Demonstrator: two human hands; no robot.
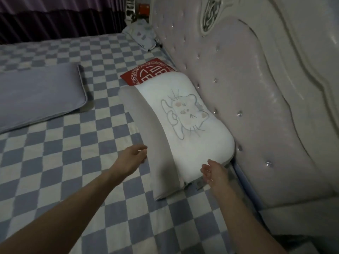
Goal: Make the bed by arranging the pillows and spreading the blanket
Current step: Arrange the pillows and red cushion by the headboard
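The white pillow (185, 125) carries a line drawing of a cat and lies lengthwise against the tufted headboard (238, 88), stacked on a plain white contoured pillow (146, 136) that juts out beside it. My left hand (131, 158) hangs just beside the lower pillow, grip released, fingers loosely curled. My right hand (214, 173) is at the cat pillow's near end, grip released, palm open. A red patterned cushion (145, 73) peeks out from under the far end. A grey-lavender pillow (40, 96) lies well apart on the blue-and-white checked sheet (73, 162). Dark curtains (55, 17) hang beyond the bed.
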